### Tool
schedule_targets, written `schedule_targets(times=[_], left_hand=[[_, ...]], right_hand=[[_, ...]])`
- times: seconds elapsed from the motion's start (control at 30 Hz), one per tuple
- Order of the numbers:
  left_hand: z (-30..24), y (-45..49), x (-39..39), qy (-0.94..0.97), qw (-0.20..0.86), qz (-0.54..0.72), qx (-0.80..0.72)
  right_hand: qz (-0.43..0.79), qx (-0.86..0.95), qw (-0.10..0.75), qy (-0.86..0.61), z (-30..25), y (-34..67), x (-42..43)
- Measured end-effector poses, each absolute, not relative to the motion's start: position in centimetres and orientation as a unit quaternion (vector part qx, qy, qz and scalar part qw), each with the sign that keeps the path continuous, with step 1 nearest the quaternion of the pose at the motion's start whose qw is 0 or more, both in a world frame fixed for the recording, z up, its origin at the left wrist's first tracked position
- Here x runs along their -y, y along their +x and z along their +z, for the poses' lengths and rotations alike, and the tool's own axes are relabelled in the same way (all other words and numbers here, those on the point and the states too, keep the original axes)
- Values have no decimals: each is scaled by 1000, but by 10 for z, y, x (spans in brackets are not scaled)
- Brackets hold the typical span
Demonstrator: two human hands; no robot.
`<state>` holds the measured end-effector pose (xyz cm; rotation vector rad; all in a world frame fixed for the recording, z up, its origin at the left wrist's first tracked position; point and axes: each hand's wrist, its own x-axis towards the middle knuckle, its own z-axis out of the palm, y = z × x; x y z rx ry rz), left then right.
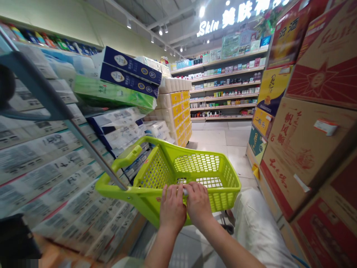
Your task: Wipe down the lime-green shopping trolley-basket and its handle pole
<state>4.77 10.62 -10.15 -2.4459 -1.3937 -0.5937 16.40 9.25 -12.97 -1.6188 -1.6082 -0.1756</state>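
Observation:
A lime-green plastic shopping cart (156, 190) stands sideways in front of me, its perforated basket showing nothing inside. My left hand (172, 206) is closed over the near rim, fingers curled over the edge. Right beside it, my right hand (198, 201) wraps round the same rim, the two hands almost touching. A small whitish thing (185, 191) shows between them on the rim; I cannot make out what it is. From the cart's left end a grey metal pole (96, 152) slants up to a blurred dark bracket.
Stacked paper packs (55, 156) line the left, with blue tissue packs (129, 70) on top and yellow-and-white packs (180, 115) beyond. Cardboard boxes (309, 137) are piled on the right. Shelves of small goods (225, 83) stand at the aisle's end. A pale-clothed leg (256, 223) is close by.

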Motion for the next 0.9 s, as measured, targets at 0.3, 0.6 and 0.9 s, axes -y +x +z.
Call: schedule_targets(times=[0.3, 0.6, 0.9], left_hand=[[-96, 54, -106, -835, 107, -193, 504], [-104, 53, -108, -826, 137, -189, 512], [-99, 51, -113, -810, 162, -174, 535]], right_hand=[[-88, 602, 385, -694, -143, 229, -71], [-75, 647, 386, -653, -132, 182, -81], [-87, 600, 377, -701, -149, 227, -60]])
